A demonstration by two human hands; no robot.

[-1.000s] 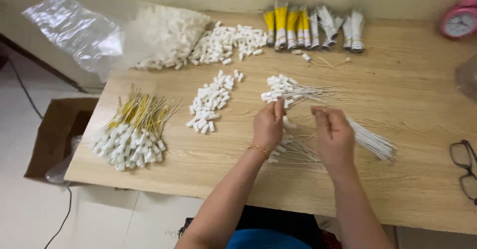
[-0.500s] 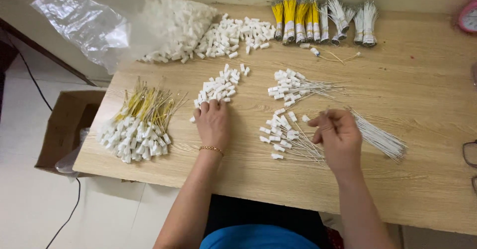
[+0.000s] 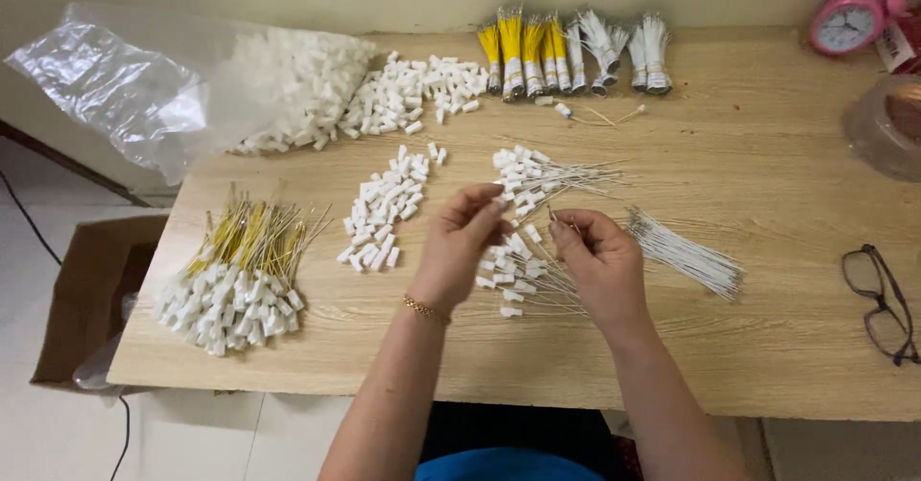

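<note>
Right hand (image 3: 602,262) pinches a thin wire (image 3: 554,220); left hand (image 3: 462,241) pinches a white plastic cap (barely visible): align tip before pushing.

Head camera looks steeply down, close above table (image 3: 767,366).

A thin white wire tie (image 3: 554,220) (white plastic cap hidden) is pinched upright above a flat pile of capped white ties (image 3: 518,272).

We see a matt, pale wood-grain table (image 3: 767,347), small white plastic caps (image 3: 384,208) with a dull finish, thin shiny metal wires (image 3: 686,256), a crinkled glossy clear plastic bag (image 3: 125,88), and a brown cardboard box (image 3: 86,289).
</note>
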